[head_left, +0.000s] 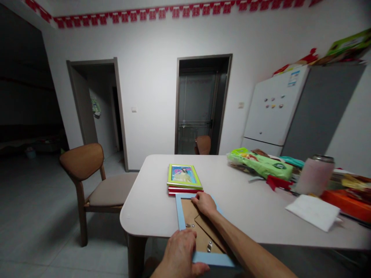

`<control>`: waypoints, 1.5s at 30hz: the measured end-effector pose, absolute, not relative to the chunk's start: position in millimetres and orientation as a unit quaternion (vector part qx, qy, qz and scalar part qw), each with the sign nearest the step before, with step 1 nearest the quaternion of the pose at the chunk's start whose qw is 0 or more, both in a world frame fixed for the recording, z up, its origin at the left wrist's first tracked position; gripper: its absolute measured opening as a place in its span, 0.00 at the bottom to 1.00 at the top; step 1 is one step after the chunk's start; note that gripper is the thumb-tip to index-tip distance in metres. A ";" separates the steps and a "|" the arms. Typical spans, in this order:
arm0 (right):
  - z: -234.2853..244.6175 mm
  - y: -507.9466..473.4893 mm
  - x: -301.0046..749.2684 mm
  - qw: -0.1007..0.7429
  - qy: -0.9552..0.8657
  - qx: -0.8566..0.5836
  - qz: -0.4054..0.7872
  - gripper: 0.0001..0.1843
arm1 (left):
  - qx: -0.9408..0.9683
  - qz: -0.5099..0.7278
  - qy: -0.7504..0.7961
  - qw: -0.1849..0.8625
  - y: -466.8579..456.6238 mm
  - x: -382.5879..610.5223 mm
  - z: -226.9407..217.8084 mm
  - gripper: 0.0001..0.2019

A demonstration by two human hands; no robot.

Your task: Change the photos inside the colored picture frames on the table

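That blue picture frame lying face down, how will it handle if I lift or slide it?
The frame probably stays stiff, given its rigid border and backing board. Being thin, likely light. It overhangs the table edge, so sliding it nearer may tip it off.

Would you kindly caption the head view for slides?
Left hand and right hand on a face-down blue frame at the table edge, stacked frames beyond.

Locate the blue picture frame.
Head view, bottom centre: the blue picture frame lies back-up at the near edge of the white table, right before the stack of frames, left hand and right hand on it.
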State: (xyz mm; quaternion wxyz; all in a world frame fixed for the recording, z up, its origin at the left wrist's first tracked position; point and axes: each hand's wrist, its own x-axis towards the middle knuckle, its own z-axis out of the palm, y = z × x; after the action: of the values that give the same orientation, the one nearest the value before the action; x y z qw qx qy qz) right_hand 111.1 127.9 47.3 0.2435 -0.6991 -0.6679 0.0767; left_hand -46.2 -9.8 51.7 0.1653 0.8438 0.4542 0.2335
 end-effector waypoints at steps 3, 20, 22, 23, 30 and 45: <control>60.5 113.2 119.8 0.253 -0.702 -0.658 0.102 0.14 | 0.848 0.232 0.446 0.165 -8.9 -48.1 50.8 0.26; 76.6 -22.0 140.1 0.197 -0.896 -0.386 0.091 0.15 | 0.857 0.214 0.441 0.161 -12.1 -50.4 55.9 0.18; 77.1 -22.1 141.5 0.199 -0.898 -0.381 0.096 0.15 | 0.855 0.217 0.440 0.169 -12.3 -51.4 56.8 0.17; 76.6 -22.2 142.4 0.199 -0.898 -0.378 0.101 0.15 | 0.854 0.217 0.441 0.173 -12.6 -51.8 57.6 0.17; 50.4 -8.6 166.7 0.344 -0.772 -0.507 0.168 0.18 | 0.871 0.166 0.439 0.147 -15.5 -35.2 54.1 0.23; 49.3 -22.5 122.1 0.544 -0.305 -0.361 0.694 0.17 | 0.741 0.485 0.348 0.307 -32.7 1.0 66.2 0.12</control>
State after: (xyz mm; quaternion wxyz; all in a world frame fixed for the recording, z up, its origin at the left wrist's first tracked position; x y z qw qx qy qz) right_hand 122.1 -22.5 49.3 0.5437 -0.3606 -0.3049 0.6938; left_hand 1.0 -32.7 66.2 0.3075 0.7410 0.3478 0.4852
